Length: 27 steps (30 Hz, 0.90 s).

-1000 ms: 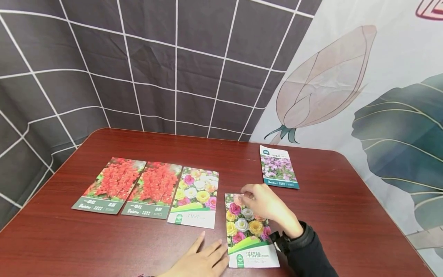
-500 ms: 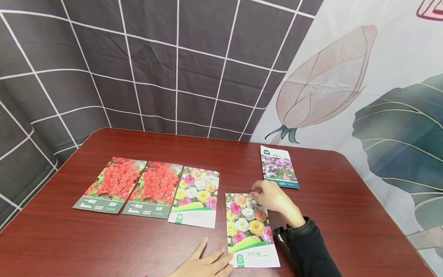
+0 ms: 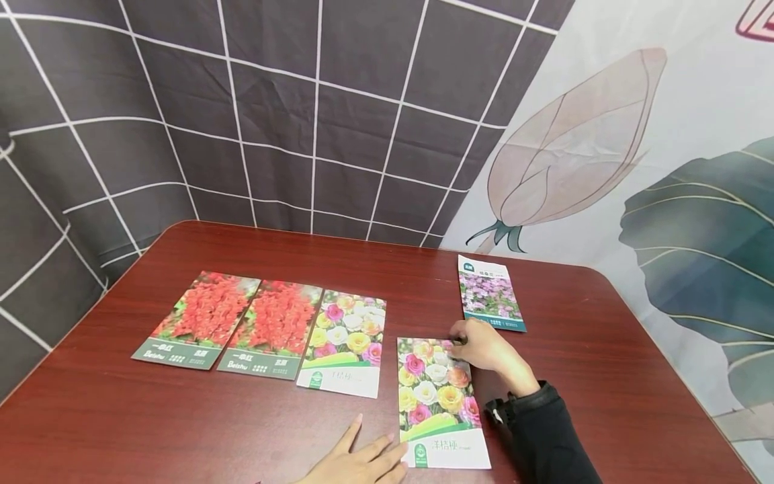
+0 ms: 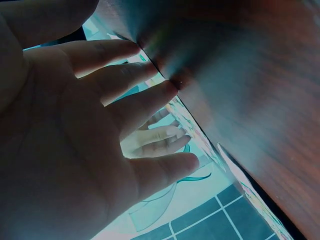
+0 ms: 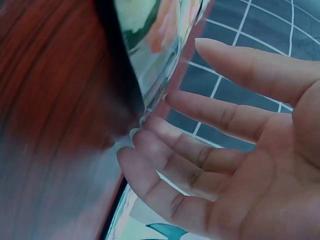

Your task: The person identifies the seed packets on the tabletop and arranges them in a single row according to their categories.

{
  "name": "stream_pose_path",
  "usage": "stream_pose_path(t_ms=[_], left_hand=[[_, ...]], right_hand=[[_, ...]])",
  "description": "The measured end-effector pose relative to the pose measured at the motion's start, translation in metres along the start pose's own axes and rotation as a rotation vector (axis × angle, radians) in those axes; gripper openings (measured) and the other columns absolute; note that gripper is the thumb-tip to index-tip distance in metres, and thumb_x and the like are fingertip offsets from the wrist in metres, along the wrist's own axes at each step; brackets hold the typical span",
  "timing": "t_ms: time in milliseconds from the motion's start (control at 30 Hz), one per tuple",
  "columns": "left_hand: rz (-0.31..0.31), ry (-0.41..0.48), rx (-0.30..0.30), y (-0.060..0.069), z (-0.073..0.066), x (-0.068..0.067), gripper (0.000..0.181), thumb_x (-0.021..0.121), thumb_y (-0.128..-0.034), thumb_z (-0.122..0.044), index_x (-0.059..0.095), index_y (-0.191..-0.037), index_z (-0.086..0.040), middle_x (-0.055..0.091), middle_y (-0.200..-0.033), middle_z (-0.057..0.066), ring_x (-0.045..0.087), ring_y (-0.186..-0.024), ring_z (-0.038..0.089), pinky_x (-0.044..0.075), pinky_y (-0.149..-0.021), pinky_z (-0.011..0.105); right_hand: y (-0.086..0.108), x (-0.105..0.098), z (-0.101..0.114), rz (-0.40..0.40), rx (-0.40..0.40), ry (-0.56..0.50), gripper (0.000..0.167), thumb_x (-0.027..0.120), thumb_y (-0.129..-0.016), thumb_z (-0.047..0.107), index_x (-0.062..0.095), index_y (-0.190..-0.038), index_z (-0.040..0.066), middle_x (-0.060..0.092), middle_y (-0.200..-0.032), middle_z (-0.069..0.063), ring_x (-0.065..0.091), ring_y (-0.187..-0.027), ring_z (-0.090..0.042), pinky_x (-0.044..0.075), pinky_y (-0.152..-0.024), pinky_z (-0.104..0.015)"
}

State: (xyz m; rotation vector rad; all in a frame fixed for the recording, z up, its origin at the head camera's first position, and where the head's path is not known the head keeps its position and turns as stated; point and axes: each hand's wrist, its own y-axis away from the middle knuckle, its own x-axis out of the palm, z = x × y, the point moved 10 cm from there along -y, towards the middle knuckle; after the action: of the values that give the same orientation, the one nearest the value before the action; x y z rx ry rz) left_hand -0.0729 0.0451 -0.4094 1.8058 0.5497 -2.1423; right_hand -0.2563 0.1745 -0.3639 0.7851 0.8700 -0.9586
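Note:
A flower seed packet [image 3: 440, 403] with pink, white and yellow blooms lies face up in front of me. My left hand [image 3: 363, 462] rests palm down, its spread fingertips at the packet's lower left edge. At the upper right corner is my right hand [image 3: 488, 351]. In the right wrist view that hand's fingers [image 5: 192, 165] are loosely bent and lie against or close to the packet's edge [image 5: 155, 55], with the thumb apart. A matching packet [image 3: 345, 343] lies to the left, beside two red-flower packets [image 3: 275, 329] [image 3: 199, 321].
A smaller seed packet [image 3: 491, 294] with purple flowers lies farther back on the right. Everything rests on a reddish-brown table [image 3: 181, 430]. Behind it hang a dark grid-patterned cloth [image 3: 266, 107] and a white cloth with a printed bud [image 3: 568, 141].
My right hand has slid slightly right, off the packet's face to its upper right corner. My left hand has shifted a little to the right. The packets lie as before.

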Motion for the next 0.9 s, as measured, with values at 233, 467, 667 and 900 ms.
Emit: stream_pose_path(t_ms=[233,467,667,900], left_hand=[[0.002,0.014,-0.005,0.000,0.000,0.000,0.044,0.043,-0.0966,-0.054,0.060,-0.128,-0.028,0.056,-0.134,-0.011,0.050,-0.123,0.005,0.045,-0.088,0.049],[0.020,0.011,0.004,0.000,0.000,0.000,0.045,0.043,-0.0962,-0.055,0.060,-0.130,-0.029,0.055,-0.135,-0.011,0.050,-0.124,0.004,0.045,-0.088,0.048],[-0.037,-0.047,0.024,0.001,0.000,-0.003,0.045,0.043,-0.0960,-0.055,0.061,-0.128,-0.029,0.056,-0.134,-0.011,0.051,-0.122,0.004,0.028,-0.109,0.049],[-0.108,-0.122,0.033,0.003,-0.002,-0.007,0.044,0.043,-0.0954,-0.056,0.063,-0.125,-0.030,0.058,-0.130,-0.012,0.053,-0.119,0.003,-0.038,-0.091,0.049]], right_hand=[[0.006,-0.002,-0.016,-0.008,0.088,-0.026,0.041,0.072,-0.084,0.009,0.060,-0.116,-0.012,0.065,-0.094,-0.017,0.061,-0.086,-0.032,0.050,-0.071,-0.043],[0.013,-0.002,-0.027,-0.034,0.144,-0.179,0.043,0.071,-0.085,0.008,0.057,-0.119,-0.013,0.061,-0.089,-0.012,0.060,-0.072,-0.022,0.052,-0.064,-0.037],[0.015,0.000,-0.030,-0.037,0.156,-0.262,0.042,0.069,-0.085,0.005,0.055,-0.120,-0.013,0.060,-0.087,-0.012,0.059,-0.068,-0.021,0.053,-0.063,-0.036],[0.015,0.004,-0.034,-0.010,0.175,-0.409,0.041,0.065,-0.086,-0.004,0.050,-0.122,-0.017,0.057,-0.082,-0.011,0.060,-0.071,-0.020,0.054,-0.067,-0.038]])
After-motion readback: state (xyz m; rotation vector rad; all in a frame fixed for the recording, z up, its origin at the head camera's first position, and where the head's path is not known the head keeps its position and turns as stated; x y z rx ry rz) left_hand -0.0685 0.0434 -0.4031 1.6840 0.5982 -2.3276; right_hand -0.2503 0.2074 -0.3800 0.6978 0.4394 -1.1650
